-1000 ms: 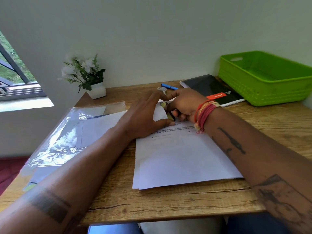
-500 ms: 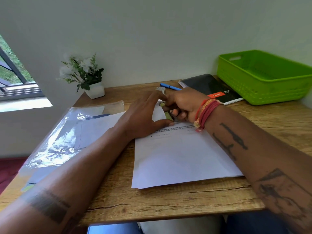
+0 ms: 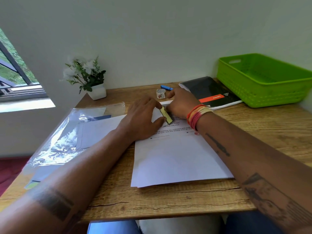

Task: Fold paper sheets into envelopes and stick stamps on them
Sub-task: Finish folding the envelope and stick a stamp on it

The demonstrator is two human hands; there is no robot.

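A small white envelope (image 3: pixel 157 114) lies on the far end of a stack of white printed sheets (image 3: pixel 177 157). My left hand (image 3: pixel 143 119) rests flat on the envelope, index finger and thumb spread at either side of a narrow yellow strip (image 3: pixel 166 115). My right hand (image 3: pixel 180 105) is just right of the strip, its curled fingers against the strip's edge and its thumb raised. The strip slants across the envelope, its lower end free. A small roll of stamps (image 3: pixel 160 93) stands just beyond my hands.
A clear plastic sleeve (image 3: pixel 64 141) holding envelopes lies at left. A blue pen (image 3: pixel 166 87), a black notebook (image 3: pixel 209 92) and a green basket (image 3: pixel 263 80) sit at the back right. A potted plant (image 3: pixel 96 92) stands at the back left of the wooden desk (image 3: pixel 168 200).
My right hand has drawn back to the right, so the yellow strip shows at full length. The stamp roll behind my hands has come into sight. My left hand stays on the envelope.
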